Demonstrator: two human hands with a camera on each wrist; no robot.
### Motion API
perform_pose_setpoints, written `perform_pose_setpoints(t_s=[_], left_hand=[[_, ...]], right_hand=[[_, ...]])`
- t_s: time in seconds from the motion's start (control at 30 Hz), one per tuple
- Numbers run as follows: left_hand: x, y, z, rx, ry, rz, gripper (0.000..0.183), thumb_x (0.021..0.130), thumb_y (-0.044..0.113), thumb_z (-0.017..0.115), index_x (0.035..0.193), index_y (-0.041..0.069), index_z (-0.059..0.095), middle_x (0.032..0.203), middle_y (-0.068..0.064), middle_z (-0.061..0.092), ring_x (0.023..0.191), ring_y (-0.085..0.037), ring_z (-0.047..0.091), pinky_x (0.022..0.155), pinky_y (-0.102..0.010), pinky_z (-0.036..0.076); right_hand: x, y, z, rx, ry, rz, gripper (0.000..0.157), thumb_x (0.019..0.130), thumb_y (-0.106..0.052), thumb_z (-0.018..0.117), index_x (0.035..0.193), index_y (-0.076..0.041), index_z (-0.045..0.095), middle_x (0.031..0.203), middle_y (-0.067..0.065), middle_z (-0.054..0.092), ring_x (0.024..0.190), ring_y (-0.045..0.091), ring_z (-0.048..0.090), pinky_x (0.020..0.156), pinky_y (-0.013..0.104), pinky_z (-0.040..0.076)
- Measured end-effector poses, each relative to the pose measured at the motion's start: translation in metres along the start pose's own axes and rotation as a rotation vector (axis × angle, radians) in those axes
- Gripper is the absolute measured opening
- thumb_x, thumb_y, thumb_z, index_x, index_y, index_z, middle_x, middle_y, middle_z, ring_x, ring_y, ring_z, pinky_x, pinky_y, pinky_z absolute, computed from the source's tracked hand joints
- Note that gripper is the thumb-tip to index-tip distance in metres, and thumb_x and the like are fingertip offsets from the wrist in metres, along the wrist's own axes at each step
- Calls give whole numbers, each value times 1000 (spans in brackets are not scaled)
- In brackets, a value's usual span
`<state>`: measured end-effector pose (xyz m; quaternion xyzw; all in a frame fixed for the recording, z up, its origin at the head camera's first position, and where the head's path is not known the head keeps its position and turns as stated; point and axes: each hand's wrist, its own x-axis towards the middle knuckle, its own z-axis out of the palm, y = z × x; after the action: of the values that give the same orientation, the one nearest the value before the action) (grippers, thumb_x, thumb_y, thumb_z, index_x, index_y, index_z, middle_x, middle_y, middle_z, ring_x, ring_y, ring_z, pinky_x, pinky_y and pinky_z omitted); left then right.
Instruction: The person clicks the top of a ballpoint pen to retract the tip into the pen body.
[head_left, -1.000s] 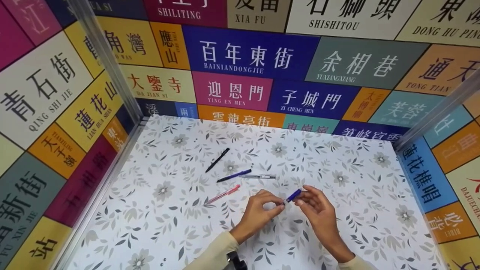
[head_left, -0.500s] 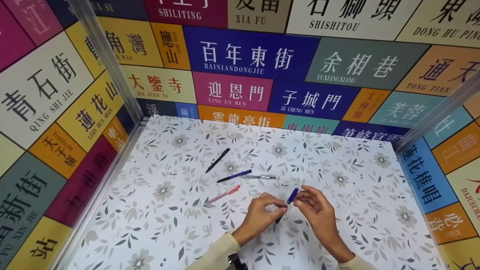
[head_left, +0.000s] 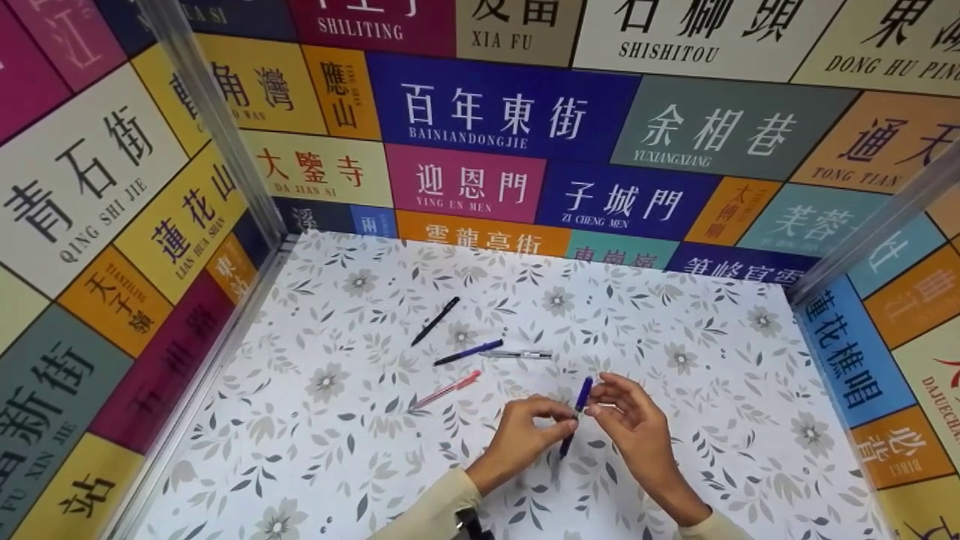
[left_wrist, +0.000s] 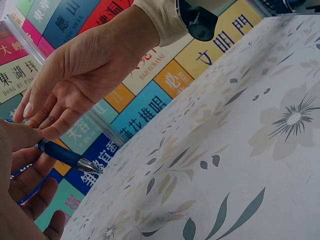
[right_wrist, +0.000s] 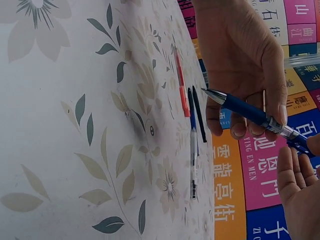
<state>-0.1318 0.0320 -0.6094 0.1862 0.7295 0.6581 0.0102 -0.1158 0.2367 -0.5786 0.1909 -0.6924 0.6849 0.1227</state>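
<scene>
A blue pen (head_left: 583,396) with a clear middle section and a silver tip is held just over the table, tip end toward the person. My left hand (head_left: 525,439) pinches it around the middle between thumb and index finger. At its upper end, my right hand (head_left: 634,420) has thumb and fingertips at the blue part, other fingers loosely bent. The right wrist view shows the pen's blue grip (right_wrist: 245,109) ahead of the left fingers and the right thumb overlapping the far end. In the left wrist view the silver tip (left_wrist: 88,165) points away from both hands.
On the floral-patterned table (head_left: 322,450) lie a black pen (head_left: 435,321), a blue and black pen (head_left: 469,351), a clear pen (head_left: 519,354) and a pink pen (head_left: 448,390), left of and beyond the hands. Sign-covered walls (head_left: 502,105) enclose the table.
The blue pen has swung from a slant to nearly upright in the head view, and its lower end now shows below the left fingers. The hands shift only slightly; the other pens stay put.
</scene>
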Motion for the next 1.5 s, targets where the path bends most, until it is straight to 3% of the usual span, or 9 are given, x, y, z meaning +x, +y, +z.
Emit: perform_pose_setpoints(t_s=[0.13,0.53,0.83,1.23,1.5], left_hand=[[0,2,-1,-32,-29,-39,11,96,13,85,105,8,87,100,2,84,93,-5,75,91,-31,62],[-2,6,-2,-122,-60,-88,11,96,12,84,106,6,87,101,-1,84,90,-4,74,89,-31,62],[-3,7,-1,-179,-91,-99,14,96,11,83,106,3,86,98,2,83,83,-3,71,77,-21,58],[-5,16,0,-252,-100,-162,16,96,10,83,107,-2,84,99,-4,83,85,-4,72,75,-19,54],[-6,19,1,-274,-90,-164,16,95,7,83,107,-3,84,99,-8,82,84,-4,71,74,-19,53]], right_hand=[[0,-1,0,-11,-17,-2,47,97,21,67,143,21,54,117,33,65,110,20,74,90,29,63],[1,-5,2,-48,-41,-17,53,94,21,72,144,11,59,118,33,66,108,20,74,89,27,63],[1,-10,4,-69,-48,-14,53,94,20,73,144,10,60,116,32,66,108,19,74,88,26,62],[3,-16,5,-53,-72,-31,54,94,21,73,145,9,60,118,32,66,107,20,73,86,26,62],[5,-20,6,-41,-76,-33,53,93,22,73,143,10,61,116,32,67,106,20,74,86,26,63]])
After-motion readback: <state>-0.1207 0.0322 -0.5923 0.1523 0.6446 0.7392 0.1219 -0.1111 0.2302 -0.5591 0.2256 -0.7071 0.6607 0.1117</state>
